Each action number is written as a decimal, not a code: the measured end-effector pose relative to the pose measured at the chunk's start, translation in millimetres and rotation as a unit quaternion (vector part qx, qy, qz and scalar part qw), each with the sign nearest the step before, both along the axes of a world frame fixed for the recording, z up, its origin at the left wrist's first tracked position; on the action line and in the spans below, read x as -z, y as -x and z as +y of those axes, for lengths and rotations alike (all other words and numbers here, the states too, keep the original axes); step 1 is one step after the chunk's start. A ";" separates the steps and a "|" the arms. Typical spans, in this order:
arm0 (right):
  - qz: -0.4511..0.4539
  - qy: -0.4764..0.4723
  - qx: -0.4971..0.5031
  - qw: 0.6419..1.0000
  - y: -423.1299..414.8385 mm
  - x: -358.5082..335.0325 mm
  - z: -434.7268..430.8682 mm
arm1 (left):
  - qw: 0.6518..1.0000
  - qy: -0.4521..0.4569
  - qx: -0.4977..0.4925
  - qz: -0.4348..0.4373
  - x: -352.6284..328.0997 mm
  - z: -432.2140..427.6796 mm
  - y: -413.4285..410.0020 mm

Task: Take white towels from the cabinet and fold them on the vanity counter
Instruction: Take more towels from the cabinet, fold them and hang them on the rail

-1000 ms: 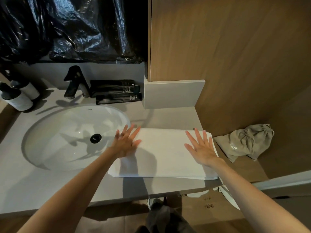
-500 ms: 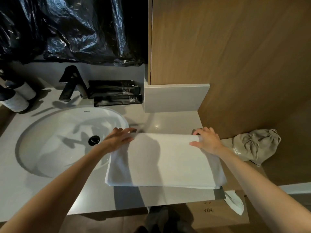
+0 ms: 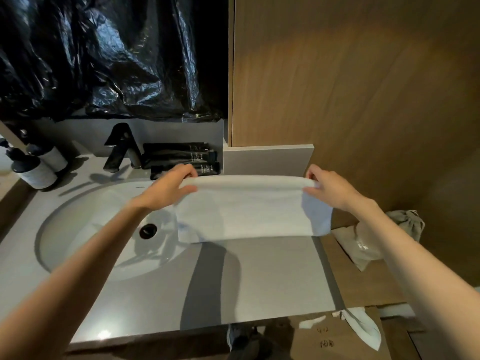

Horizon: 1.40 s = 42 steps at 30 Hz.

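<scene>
- Left hand (image 3: 168, 188): arm reaches forward over the sink basin (image 3: 78, 229). The grip pinches the left end of the white towel (image 3: 249, 209), thumb on the near face and fingers curled over the top edge.
- Right hand (image 3: 330, 188): arm reaches forward from the right. The grip pinches the right end of the same top edge, thumb near and fingers behind.
- Towel: folded, stretched level between the two hands and hanging as a flat panel over the back of the worktop (image 3: 259, 276). Its left lower corner overlaps the basin rim. Cannot tell whether the bottom edge touches the worktop.
- Basin: white and oval, set into the worktop, with a dark drain (image 3: 148, 231) at its bottom.
- Pump bottles (image 3: 33, 170): two, dark-capped, at the far left of the worktop; contents not visible.
- Drawstring bag (image 3: 384, 242): beige, mouth gathered, lying on a wooden surface just right of the worktop; contents hidden.
- Black tubes (image 3: 179, 157): stacked against the back wall beside the black faucet (image 3: 120, 146); at least two, exact count unclear.
- Counts: one towel, two hands, one faucet, one bag.
- Black plastic sheet (image 3: 104, 55) hangs above the faucet.
</scene>
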State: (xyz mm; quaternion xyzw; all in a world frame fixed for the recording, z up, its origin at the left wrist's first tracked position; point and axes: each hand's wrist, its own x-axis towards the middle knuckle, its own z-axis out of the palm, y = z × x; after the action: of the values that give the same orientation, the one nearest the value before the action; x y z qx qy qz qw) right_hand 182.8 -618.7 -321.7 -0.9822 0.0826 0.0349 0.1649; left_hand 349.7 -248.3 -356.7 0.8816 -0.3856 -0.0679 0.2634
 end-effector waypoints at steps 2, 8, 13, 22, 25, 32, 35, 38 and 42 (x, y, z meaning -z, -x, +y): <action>-0.048 0.031 -0.003 0.998 11.2 -10.9 6.0 | 0.997 0.036 -0.001 -0.067 -13.2 3.3 9.9; -0.113 0.076 -0.020 0.991 58.9 20.5 32.8 | 0.979 0.035 -0.004 -0.202 2.2 24.0 61.5; 0.081 0.046 -0.005 0.996 112.9 90.0 64.3 | 0.994 -0.081 0.028 -0.072 88.0 54.9 116.4; 0.110 -0.022 0.036 0.993 163.2 123.9 82.1 | 0.997 -0.069 0.004 -0.024 127.2 87.9 158.4; 0.081 -0.018 0.034 0.996 168.1 122.2 75.5 | 0.998 -0.067 -0.015 0.006 125.8 99.0 159.9; -0.055 -0.264 0.221 0.937 162.3 128.6 62.1 | 0.963 0.087 -0.175 0.184 100.7 96.4 148.0; -0.073 -0.310 0.271 0.908 155.2 133.5 59.9 | 0.948 0.112 -0.196 0.225 93.7 90.7 144.9; -0.098 -0.361 0.305 0.876 150.1 131.2 61.1 | 0.936 0.140 -0.220 0.238 92.0 83.9 143.4; -0.090 -0.366 0.300 0.877 140.0 133.9 55.5 | 0.936 0.127 -0.242 0.221 92.8 75.8 135.2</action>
State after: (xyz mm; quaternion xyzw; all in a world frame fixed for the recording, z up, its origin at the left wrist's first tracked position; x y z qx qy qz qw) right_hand 42.8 -563.2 -455.6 -0.7792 0.3390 -0.0769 0.5216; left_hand 214.6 -172.5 -449.5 0.8703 -0.0978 -0.1456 0.4603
